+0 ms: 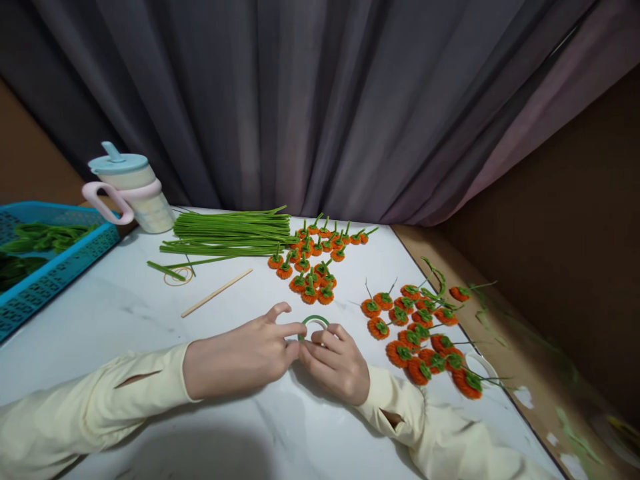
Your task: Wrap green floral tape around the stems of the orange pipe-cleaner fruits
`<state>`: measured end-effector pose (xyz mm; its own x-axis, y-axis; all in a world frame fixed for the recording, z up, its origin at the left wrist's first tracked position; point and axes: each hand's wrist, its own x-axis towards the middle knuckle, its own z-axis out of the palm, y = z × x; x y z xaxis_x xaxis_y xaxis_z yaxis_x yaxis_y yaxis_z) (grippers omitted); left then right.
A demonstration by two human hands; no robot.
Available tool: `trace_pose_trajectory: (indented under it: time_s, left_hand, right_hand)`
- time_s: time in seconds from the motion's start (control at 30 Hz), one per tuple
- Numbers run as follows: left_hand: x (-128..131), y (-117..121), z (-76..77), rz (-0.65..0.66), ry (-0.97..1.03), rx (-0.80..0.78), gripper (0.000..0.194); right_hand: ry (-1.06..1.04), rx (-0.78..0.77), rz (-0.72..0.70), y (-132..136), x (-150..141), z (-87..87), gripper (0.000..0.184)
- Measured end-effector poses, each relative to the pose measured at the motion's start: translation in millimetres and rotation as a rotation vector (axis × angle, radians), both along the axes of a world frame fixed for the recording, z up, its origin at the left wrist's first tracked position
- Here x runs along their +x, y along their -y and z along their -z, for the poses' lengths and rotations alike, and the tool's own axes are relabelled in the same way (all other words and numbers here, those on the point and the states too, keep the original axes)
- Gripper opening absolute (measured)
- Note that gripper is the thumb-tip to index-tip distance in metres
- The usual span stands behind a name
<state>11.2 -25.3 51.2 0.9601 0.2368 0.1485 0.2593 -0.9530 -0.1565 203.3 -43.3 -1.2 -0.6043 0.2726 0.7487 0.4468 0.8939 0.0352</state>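
Note:
A narrow roll of green tape (316, 318) is held upright between my two hands, above the white tabletop. My right hand (340, 368) is closed, its fingers curled over the roll's right side. From the left, my left hand (240, 353) pinches at the roll's left edge with index finger and thumb, other fingers bent. The fingertips of both hands nearly meet and hide the roll's lower part. Beyond them stands a group of small orange chenille persimmons (310, 293) with green tops and stems. More orange persimmons (400, 352) with thin wire stems lie right of my right hand.
Green chenille stems (230, 230) lie bundled at the back. A wooden stick (217, 293) and rubber bands (179, 276) rest left of centre. At the far left are a tumbler (145, 197) and a blue basket (60, 280). A white ring (483, 367) sits by the right table edge.

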Motion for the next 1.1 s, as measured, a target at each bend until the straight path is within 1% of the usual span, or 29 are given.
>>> trace_pose_trajectory:
  time_s: [0.07,0.1,0.2,0.33,0.47,0.57,0.8,0.93,1.03,1.1]
  left_hand:
    - [-0.4,0.3,2.0,0.003,-0.002,-0.001,0.017]
    - [-0.4,0.2,2.5,0.002,0.000,0.006,0.018]
    - [-0.5,-0.7,2.0,-0.006,0.002,0.039,0.020]
    - [-1.6,-2.2,1.3,-0.048,0.004,0.032,0.016]
    - [-1.9,-4.4,5.1,-0.069,0.035,0.021,0.010]
    - [0.4,-5.3,7.3,-0.072,0.050,0.042,0.017]
    - [3.0,-4.2,4.6,-0.049,0.011,0.109,0.019]
    - [1.8,-5.3,3.2,-0.049,0.011,0.101,0.022]
    - [1.2,-6.0,1.4,-0.026,0.010,0.083,0.024]
    - [0.8,-6.1,0.2,-0.019,0.014,0.072,0.024]
  right_hand:
    - [0.013,0.042,0.012,0.5,-0.4,0.4,0.011]
    - [0.004,0.039,0.020,0.6,-0.7,0.5,0.011]
    - [-0.040,-0.054,0.047,0.1,-1.2,0.2,0.010]
    - [-0.109,-0.199,0.047,-1.8,-0.2,0.9,0.009]
    - [-0.148,-0.267,0.033,-2.3,0.9,2.3,0.009]
    - [-0.146,-0.276,0.031,-1.1,0.5,1.8,0.011]
    - [-0.082,-0.300,0.027,-2.0,-0.6,3.7,0.012]
    - [-0.082,-0.314,0.001,-2.8,0.1,4.2,0.017]
    - [-0.085,-0.292,0.003,-2.2,0.7,2.4,0.019]
    - [-0.073,-0.246,0.018,-1.4,1.1,1.2,0.018]
